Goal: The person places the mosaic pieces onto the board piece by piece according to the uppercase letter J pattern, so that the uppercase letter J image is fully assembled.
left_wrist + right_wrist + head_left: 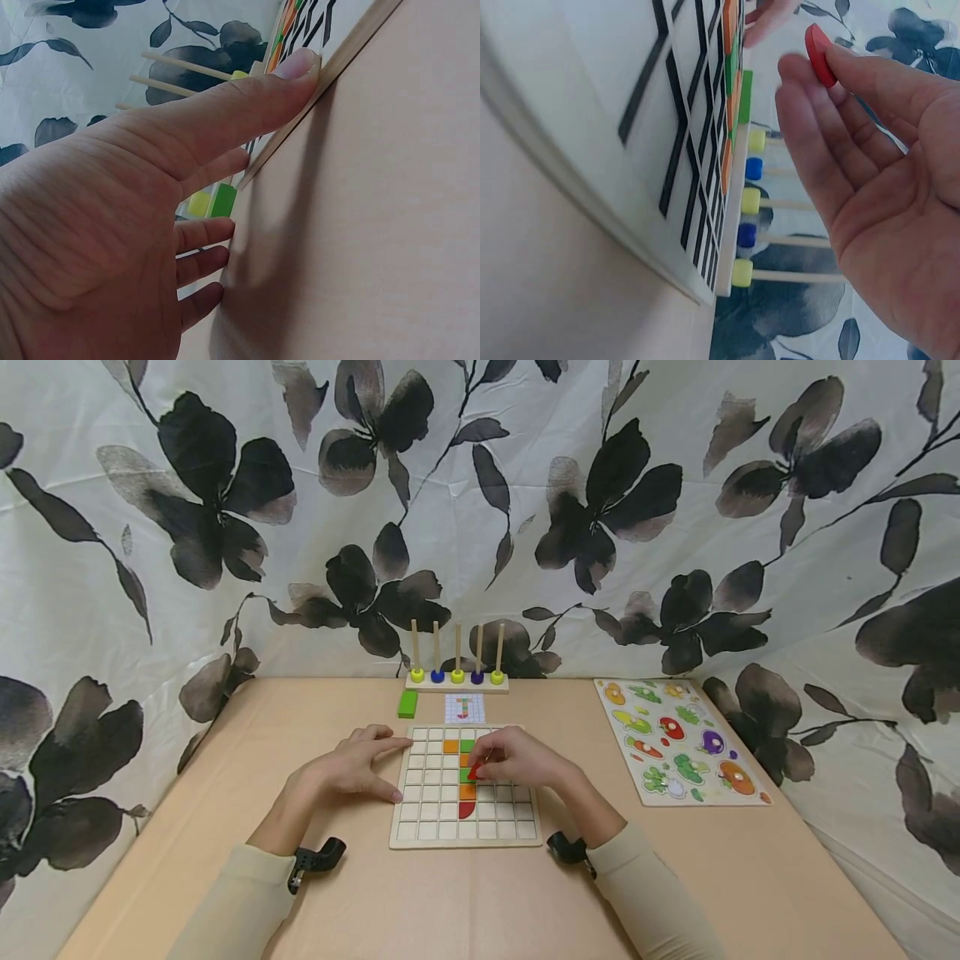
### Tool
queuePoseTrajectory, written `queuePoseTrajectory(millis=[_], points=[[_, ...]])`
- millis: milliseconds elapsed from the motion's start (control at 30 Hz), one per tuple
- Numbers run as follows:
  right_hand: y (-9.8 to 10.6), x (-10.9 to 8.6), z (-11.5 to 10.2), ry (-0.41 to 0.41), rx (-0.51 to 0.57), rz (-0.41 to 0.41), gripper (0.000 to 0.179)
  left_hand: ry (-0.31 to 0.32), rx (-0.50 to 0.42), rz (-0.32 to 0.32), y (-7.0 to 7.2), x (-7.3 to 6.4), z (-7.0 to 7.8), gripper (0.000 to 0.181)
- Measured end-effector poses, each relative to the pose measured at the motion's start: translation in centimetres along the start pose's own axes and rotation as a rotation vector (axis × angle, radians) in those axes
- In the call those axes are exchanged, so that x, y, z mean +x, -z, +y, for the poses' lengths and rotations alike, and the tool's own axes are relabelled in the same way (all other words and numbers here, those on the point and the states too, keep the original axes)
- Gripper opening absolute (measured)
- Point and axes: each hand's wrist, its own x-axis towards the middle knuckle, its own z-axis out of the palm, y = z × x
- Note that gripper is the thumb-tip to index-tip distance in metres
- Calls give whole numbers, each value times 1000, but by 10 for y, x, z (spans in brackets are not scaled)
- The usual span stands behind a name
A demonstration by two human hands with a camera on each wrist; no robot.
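A wooden grid board (427,831) with white squares lies in front of me. Orange (450,747), green and orange tiles fill some squares near its middle column, with a red rounded tile (467,811) at the lower end. My right hand (525,758) pinches another red piece (821,56) with a curved edge between thumb and fingers, above the board. At the board's left edge rests my left hand (341,770), thumb and index finger spread and touching the rim; its fingers are fairly straight in the left wrist view.
Behind the board lie a small pattern card (464,708) and a green block (407,704). A peg stand (457,687) with yellow and blue rings stands at the table's back edge. To the right is a vegetable picture board (682,743). A floral cloth hangs behind.
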Motion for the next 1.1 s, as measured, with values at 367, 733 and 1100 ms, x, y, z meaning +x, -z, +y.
queuePoseTrajectory(millis=[367,733,1100], points=[[-15,9,-5,19,-22,-25,11,2,-9,-3,0,0,1,96],[-30,15,-8,17,-19,-41,8,-4,-1,1,0,-1,0,96],[-37,18,-7,36,-33,-51,10,-7,0,3,0,0,-2,97]])
